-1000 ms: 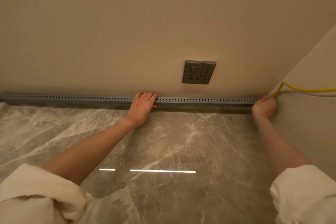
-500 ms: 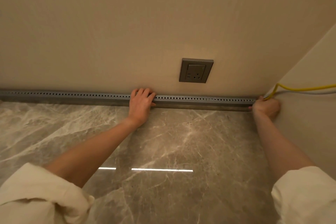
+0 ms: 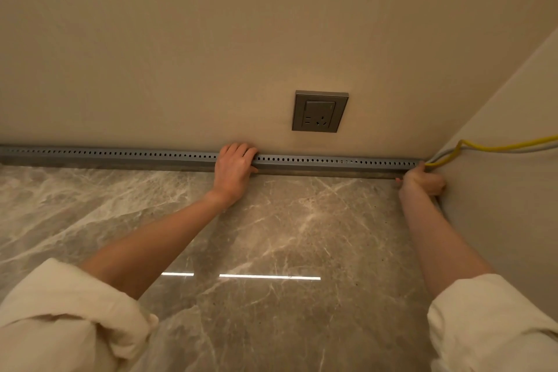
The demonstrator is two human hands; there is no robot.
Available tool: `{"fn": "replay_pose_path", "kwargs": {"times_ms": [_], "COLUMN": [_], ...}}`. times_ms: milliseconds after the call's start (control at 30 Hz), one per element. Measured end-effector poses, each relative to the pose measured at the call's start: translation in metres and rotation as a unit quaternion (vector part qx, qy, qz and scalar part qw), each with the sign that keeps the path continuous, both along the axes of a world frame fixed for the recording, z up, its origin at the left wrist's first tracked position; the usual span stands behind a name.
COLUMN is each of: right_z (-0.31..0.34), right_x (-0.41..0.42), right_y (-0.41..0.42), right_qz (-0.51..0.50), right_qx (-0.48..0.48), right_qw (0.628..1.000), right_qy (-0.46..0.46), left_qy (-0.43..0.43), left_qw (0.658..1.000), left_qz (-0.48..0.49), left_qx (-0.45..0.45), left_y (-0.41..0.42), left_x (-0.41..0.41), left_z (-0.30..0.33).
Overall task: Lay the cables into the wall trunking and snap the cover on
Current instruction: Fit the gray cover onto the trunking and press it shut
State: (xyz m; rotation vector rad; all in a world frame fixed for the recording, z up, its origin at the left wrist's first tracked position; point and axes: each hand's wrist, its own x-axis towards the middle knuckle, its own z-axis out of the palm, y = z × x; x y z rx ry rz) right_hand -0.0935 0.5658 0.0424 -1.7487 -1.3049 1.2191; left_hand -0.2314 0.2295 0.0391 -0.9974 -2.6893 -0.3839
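Both at the trunking: my left hand curls over its middle; my right hand fists beside the cables, grasp unclear.

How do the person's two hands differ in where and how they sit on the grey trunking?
The left hand sits mid-length on the trunking, below-left of the socket; the right hand is at its corner end, by the yellow cable. The left hand's fingers curl over the top; the right hand is curled tight, its grip hidden. Both touch the same trunking.
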Motion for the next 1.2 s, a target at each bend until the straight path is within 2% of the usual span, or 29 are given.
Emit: {"fn": "replay_pose_path", "kwargs": {"times_ms": [167,400,700,1000,1100,1200], "right_z": [0.002,0.001,0.004,0.011,0.014,0.019], "right_x": [0.007,0.015,0.012,0.010,0.014,0.018], "right_y": [0.007,-0.002,-0.036,-0.062,-0.081,-0.104], "right_qz": [0.003,0.049,0.124,0.181,0.207,0.244], "right_qx": [-0.043,-0.024,-0.052,-0.064,-0.049,-0.029], "right_qw": [0.998,0.997,0.988,0.980,0.976,0.969], "right_qy": [0.046,0.048,0.073,0.057,0.035,0.016], "left_qy": [0.002,0.019,-0.004,-0.004,-0.034,-0.075], "left_qw": [1.000,0.999,0.999,0.999,0.996,0.992], "left_qz": [-0.014,-0.032,0.032,0.051,0.076,0.066], "left_qx": [-0.024,-0.026,-0.037,0.009,0.027,0.081], "left_y": [-0.003,-0.017,-0.040,-0.053,-0.066,-0.082], "left_x": [-0.001,0.003,0.004,0.007,0.012,0.015], "left_z": [0.003,0.000,0.010,0.011,0.017,0.032]}}
